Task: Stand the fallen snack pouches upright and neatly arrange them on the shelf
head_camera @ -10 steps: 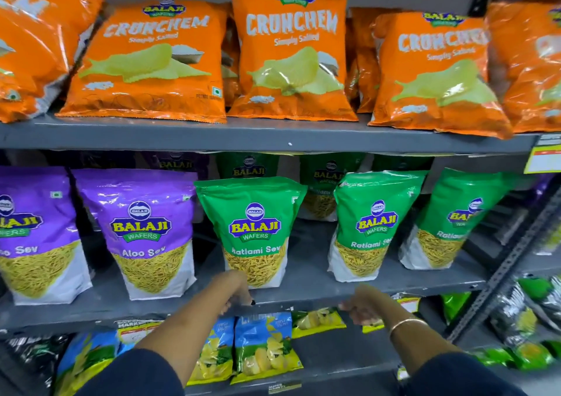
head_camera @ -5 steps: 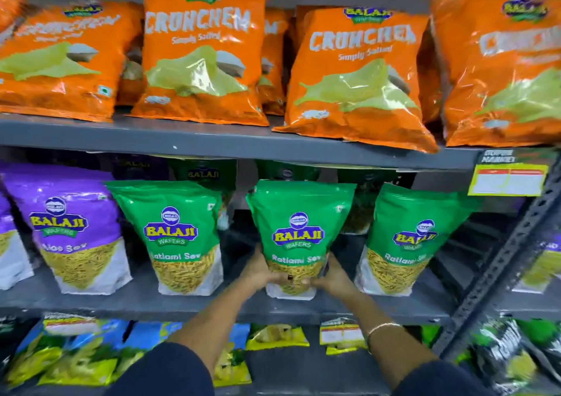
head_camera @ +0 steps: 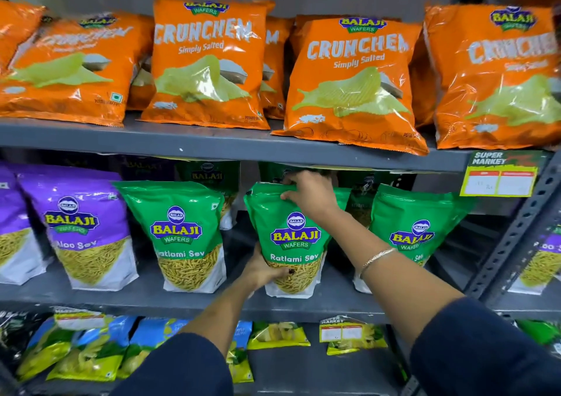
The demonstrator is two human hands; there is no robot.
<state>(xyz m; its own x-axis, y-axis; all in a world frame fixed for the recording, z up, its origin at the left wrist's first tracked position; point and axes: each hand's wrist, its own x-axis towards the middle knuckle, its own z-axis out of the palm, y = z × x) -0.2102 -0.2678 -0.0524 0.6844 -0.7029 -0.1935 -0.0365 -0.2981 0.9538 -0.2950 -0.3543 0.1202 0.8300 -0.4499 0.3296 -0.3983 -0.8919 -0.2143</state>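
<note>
Ratlami Sev pouch (head_camera: 293,241), the green one in the middle of the front row, stands on the grey middle shelf (head_camera: 194,300) with both hands on it. It looks upright or nearly so, its base on the shelf board close to the front edge.

The main risk, as I judge it, is at the base: the pouch sits so near the shelf lip that a push from above or a careless let-go could tip it forward off the edge onto the yellow packets below. A sideways nudge could also knock the neighbouring green pouch (head_camera: 414,231) on the right, which leans a little and stands just beside it (the right forearm crosses in front of that one, so an elbow shift would brush it). The green pouch (head_camera: 182,231) on the left is a bit further apart and seems safer.

The left hand (head_camera: 262,269) comes up from below, palm against the pouch's lower left side, its fingers closed around the bottom corner with the thumb across the clear window. The right hand (head_camera: 309,195) reaches over the top with the wrist bent down, its fingers pinching the sealed upper edge of the pouch, just under the shelf above.
</note>
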